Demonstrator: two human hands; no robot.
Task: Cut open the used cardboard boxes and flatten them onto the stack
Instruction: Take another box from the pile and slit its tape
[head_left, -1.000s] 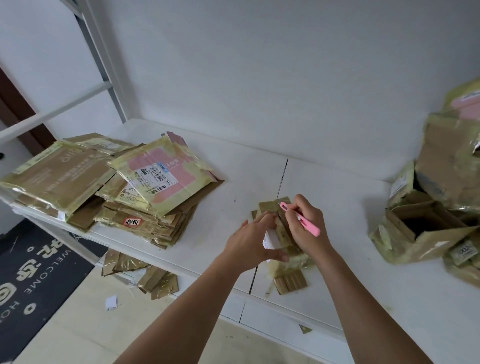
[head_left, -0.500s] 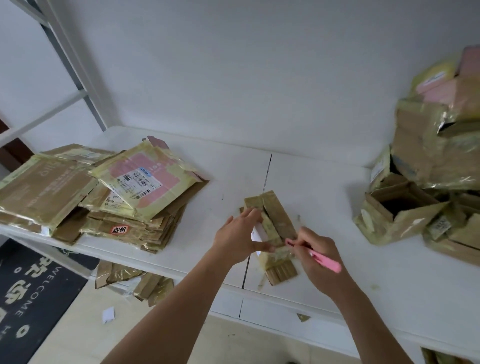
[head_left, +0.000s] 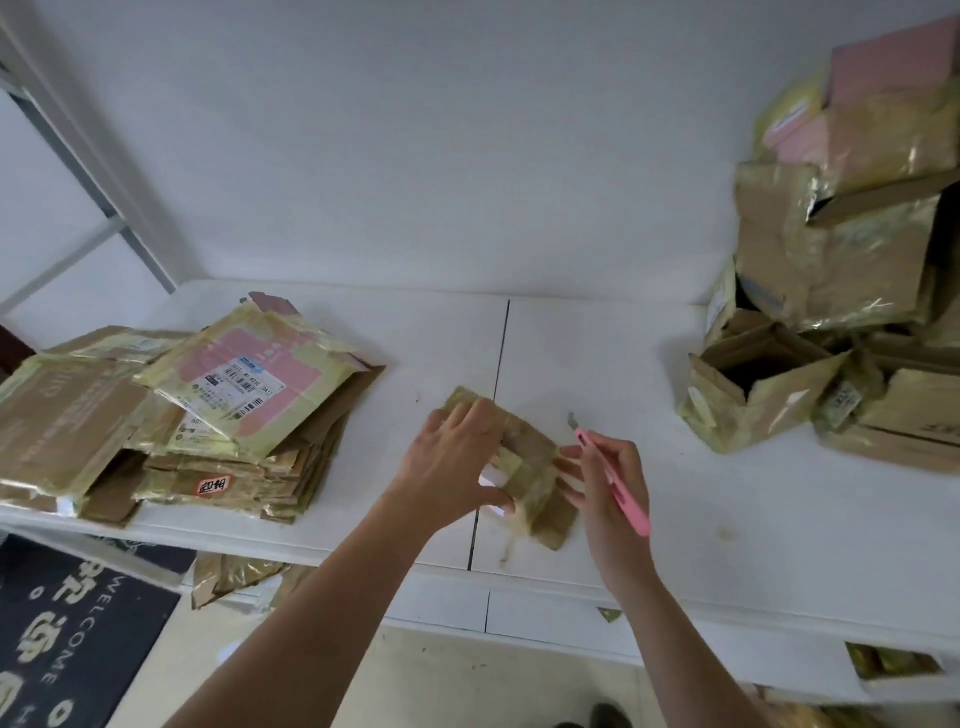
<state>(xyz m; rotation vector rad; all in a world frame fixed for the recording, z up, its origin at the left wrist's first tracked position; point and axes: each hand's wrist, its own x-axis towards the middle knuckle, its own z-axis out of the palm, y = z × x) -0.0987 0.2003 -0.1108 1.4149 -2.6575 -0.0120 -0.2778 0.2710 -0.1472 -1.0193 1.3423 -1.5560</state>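
hands (head_left: 524, 467) on small box (head_left: 530, 467), pink cutter (head_left: 613, 478), doormat (head_left: 62, 639) reading WELCOME

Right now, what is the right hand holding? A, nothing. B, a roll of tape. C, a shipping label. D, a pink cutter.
D: the right hand grips a pink cutter, blade end pointing away over the white table, beside the small box that the left hand steadies.

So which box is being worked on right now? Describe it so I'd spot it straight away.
Start at the white table, with the flattened stack at its left end and a heap of boxes at its right. The small box lies between them near the front edge. It alone sits between two hands, beside a pink cutter.
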